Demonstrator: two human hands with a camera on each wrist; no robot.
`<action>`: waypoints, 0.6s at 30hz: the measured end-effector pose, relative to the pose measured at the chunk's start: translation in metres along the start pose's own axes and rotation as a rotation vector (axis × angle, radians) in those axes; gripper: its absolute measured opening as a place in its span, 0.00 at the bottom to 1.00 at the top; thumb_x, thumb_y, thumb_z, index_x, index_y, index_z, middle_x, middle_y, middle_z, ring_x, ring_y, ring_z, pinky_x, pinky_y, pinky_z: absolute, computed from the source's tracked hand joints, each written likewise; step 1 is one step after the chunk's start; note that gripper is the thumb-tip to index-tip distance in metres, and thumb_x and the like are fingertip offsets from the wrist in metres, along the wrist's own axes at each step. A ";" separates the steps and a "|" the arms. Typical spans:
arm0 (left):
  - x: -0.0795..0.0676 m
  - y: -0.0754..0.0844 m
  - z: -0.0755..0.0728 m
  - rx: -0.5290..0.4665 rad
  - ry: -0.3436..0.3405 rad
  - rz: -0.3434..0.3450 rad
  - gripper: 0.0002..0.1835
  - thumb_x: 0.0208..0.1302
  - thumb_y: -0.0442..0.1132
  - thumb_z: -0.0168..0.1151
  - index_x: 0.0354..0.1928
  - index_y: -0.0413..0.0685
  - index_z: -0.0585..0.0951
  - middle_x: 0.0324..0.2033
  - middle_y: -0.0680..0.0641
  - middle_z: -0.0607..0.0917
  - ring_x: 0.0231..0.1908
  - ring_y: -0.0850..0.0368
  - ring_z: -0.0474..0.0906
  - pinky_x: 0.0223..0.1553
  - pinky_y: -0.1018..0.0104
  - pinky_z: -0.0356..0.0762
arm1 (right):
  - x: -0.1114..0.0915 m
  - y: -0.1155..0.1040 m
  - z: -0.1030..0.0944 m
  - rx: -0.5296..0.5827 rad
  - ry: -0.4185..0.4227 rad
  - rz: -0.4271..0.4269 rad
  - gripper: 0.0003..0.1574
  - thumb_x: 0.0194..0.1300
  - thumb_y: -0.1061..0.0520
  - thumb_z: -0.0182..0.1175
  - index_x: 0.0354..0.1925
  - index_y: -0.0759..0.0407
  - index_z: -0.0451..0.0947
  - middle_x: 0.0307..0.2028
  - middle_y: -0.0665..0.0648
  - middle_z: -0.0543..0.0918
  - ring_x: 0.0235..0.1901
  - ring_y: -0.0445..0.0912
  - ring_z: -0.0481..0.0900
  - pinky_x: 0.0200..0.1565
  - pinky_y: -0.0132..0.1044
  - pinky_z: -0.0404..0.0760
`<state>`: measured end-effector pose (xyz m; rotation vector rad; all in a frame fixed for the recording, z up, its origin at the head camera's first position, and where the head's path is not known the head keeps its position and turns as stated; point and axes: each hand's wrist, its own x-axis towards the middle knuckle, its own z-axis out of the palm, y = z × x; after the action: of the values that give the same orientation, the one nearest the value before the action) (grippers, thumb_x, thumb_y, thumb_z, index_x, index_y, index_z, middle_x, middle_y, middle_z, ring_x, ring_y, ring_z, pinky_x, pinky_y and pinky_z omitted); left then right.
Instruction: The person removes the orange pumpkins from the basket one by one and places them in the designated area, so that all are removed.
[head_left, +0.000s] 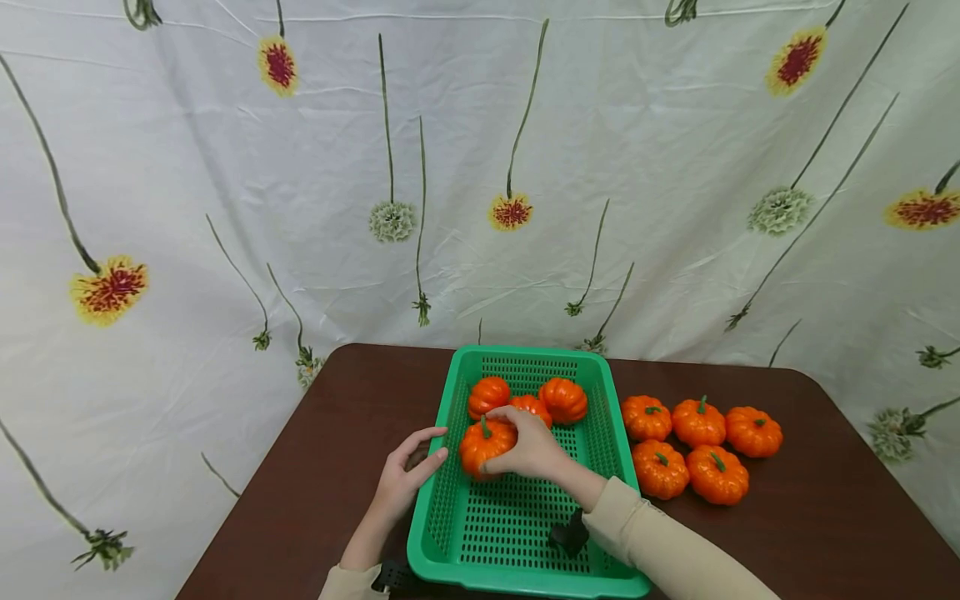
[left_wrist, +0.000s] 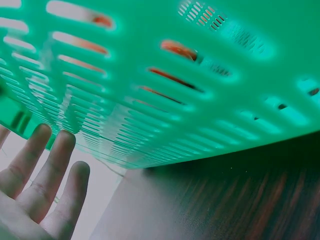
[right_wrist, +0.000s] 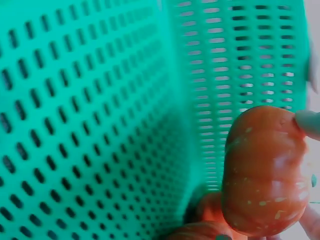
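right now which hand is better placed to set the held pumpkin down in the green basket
The right hand, most likely: it already grips the pumpkin and reaches in over the green basket. The left hand is by the basket's left edge, holding no pumpkin.

Behind: whitish cloth backdrop [head_left: 465, 100]. Shows light creases and a print of yellow-and-red flowers [head_left: 510, 212], pale round puffs [head_left: 392, 222] and thin green stems [head_left: 386, 117]. Before it: dark brown table [head_left: 300, 517], far corners rounded; shows streaked grain in the left wrist view. Soft, fairly even light.
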<state>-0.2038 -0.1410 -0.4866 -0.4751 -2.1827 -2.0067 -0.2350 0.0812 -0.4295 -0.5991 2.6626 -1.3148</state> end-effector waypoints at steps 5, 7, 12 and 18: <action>-0.001 0.000 0.000 0.000 0.001 0.005 0.18 0.66 0.32 0.57 0.58 0.38 0.75 0.57 0.38 0.74 0.51 0.57 0.75 0.47 0.66 0.74 | -0.004 -0.006 -0.013 0.038 0.052 -0.012 0.40 0.44 0.50 0.72 0.57 0.54 0.72 0.52 0.56 0.74 0.47 0.52 0.68 0.39 0.43 0.77; -0.001 -0.002 0.000 -0.002 -0.002 0.003 0.18 0.66 0.32 0.57 0.58 0.38 0.74 0.58 0.38 0.74 0.51 0.57 0.75 0.47 0.66 0.74 | -0.005 -0.009 -0.020 0.061 0.083 -0.019 0.39 0.45 0.52 0.71 0.57 0.53 0.72 0.53 0.56 0.74 0.47 0.52 0.69 0.39 0.43 0.77; -0.001 -0.003 -0.001 -0.002 -0.010 0.002 0.18 0.66 0.32 0.56 0.58 0.38 0.74 0.58 0.38 0.73 0.51 0.53 0.75 0.47 0.65 0.74 | -0.013 -0.012 -0.042 0.121 0.143 -0.028 0.39 0.49 0.56 0.69 0.61 0.54 0.69 0.58 0.56 0.71 0.48 0.51 0.71 0.42 0.44 0.77; 0.000 -0.002 -0.002 0.002 -0.011 -0.005 0.18 0.66 0.32 0.56 0.58 0.39 0.74 0.57 0.39 0.74 0.52 0.49 0.74 0.48 0.65 0.73 | -0.028 -0.013 -0.069 0.190 0.175 0.005 0.41 0.53 0.54 0.68 0.64 0.56 0.66 0.61 0.59 0.68 0.49 0.54 0.72 0.43 0.45 0.77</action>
<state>-0.2046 -0.1429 -0.4887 -0.4818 -2.1943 -2.0094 -0.2235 0.1360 -0.3785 -0.4732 2.6244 -1.6662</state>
